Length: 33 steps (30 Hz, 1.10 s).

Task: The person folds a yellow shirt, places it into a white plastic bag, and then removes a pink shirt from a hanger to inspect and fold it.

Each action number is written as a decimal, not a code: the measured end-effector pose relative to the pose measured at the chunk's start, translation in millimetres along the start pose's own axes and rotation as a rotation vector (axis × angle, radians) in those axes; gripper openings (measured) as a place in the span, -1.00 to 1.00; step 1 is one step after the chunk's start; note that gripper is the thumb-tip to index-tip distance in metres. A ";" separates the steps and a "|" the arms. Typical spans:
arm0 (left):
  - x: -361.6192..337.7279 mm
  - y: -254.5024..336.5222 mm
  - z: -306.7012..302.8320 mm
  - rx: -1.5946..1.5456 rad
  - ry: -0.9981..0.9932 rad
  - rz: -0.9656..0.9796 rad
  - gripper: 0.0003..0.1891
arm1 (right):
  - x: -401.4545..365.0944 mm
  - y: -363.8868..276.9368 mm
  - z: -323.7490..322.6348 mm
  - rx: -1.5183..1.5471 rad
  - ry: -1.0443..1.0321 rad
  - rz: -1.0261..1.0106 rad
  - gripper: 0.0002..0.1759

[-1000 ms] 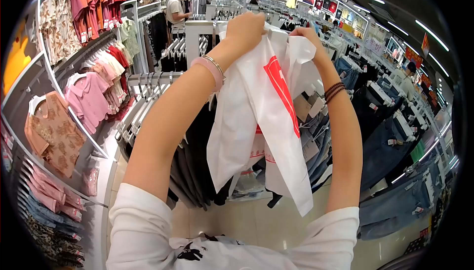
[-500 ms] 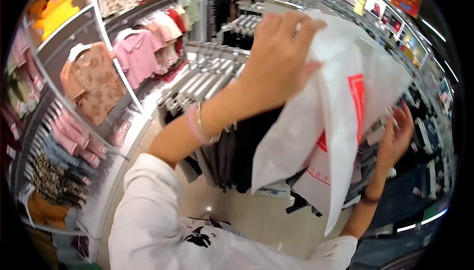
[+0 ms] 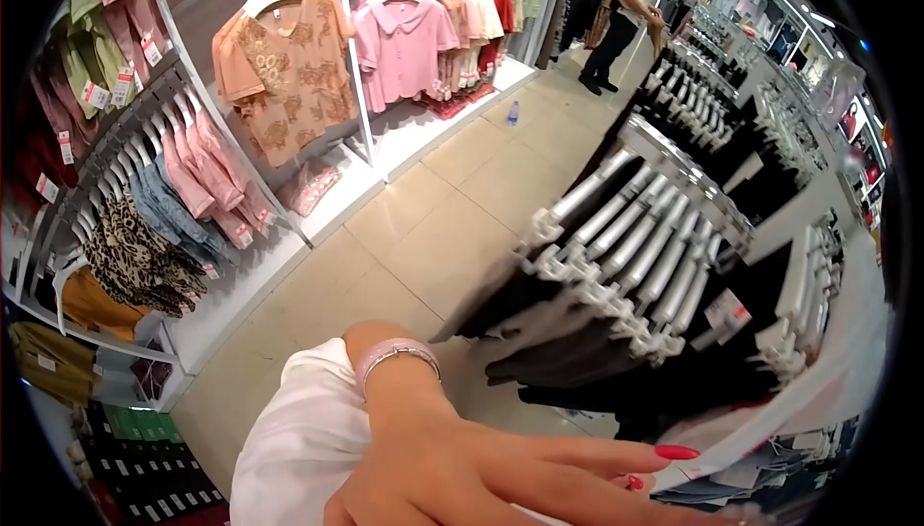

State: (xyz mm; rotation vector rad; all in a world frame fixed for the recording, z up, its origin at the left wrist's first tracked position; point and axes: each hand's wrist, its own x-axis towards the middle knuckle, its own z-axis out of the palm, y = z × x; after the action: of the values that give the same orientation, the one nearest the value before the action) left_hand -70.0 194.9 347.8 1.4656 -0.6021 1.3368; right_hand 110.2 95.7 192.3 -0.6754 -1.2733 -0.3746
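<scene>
The tiled floor (image 3: 414, 237) is running between the wall display (image 3: 358, 165) and a rack (image 3: 679, 165) of dark garments (image 3: 597, 377) (tightly packed), which is crowding the right. The left hand (image 3: 481, 478) is reaching across the bottom, partly cut off; whether its grip is clamping the blurred white bag (image 3: 794, 401) at lower right, I cannot tell. The right hand is lying out of view. Farther off, a person (image 3: 630, 6) is standing; a bottle (image 3: 513, 113) is resting on the tiles.

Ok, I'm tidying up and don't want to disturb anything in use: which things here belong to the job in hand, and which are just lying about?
In use:
- white plastic bag, blurred, by the left hand; grip unclear

Apparently just about:
- bottle on the floor
- wrapped pink packet on the ledge
- pink collared top, hanging
</scene>
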 end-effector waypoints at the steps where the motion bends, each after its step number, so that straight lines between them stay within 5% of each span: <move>1: -2.4 7.4 -24.8 0.001 -0.012 0.005 -0.59 | -6.5 4.1 27.6 0.074 -0.035 0.055 -0.75; 7: -10.4 68.4 -155.1 0.078 -0.022 0.079 -0.53 | -26.1 26.5 189.9 0.418 -0.199 0.358 -0.82; 12: -4.3 98.3 -246.6 0.190 -0.031 0.120 -0.47 | -32.1 55.4 298.2 0.332 -0.302 0.648 -0.81; 21: 16.5 79.9 -412.9 0.427 -0.044 0.149 -0.35 | -30.8 187.0 434.6 0.090 -0.050 1.036 -0.87; 25: 25.7 48.5 -502.1 0.658 -0.058 0.077 -0.30 | -35.2 291.5 484.9 0.013 0.312 1.001 -0.85; 26: 21.8 36.0 -523.4 0.765 -0.046 -0.006 -0.28 | -24.6 309.4 490.4 0.157 0.082 1.023 -0.85; 28: -5.5 7.3 -549.3 1.025 0.068 -0.335 -0.32 | -12.9 339.3 528.0 0.217 0.052 1.105 -0.87; 31: -82.7 -13.4 -587.4 1.264 -0.245 -1.023 -0.26 | -13.2 385.1 592.0 0.308 -0.179 1.139 -0.89; 33: -129.2 -5.8 -599.3 1.159 -0.483 -1.680 -0.37 | -22.4 405.2 644.8 0.482 -0.417 1.097 -0.92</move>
State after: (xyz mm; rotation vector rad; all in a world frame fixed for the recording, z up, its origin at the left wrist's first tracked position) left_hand -350.5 700.9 145.0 2.2100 1.2281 -0.2087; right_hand -131.8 817.3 157.7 -0.9417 -1.1220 0.9818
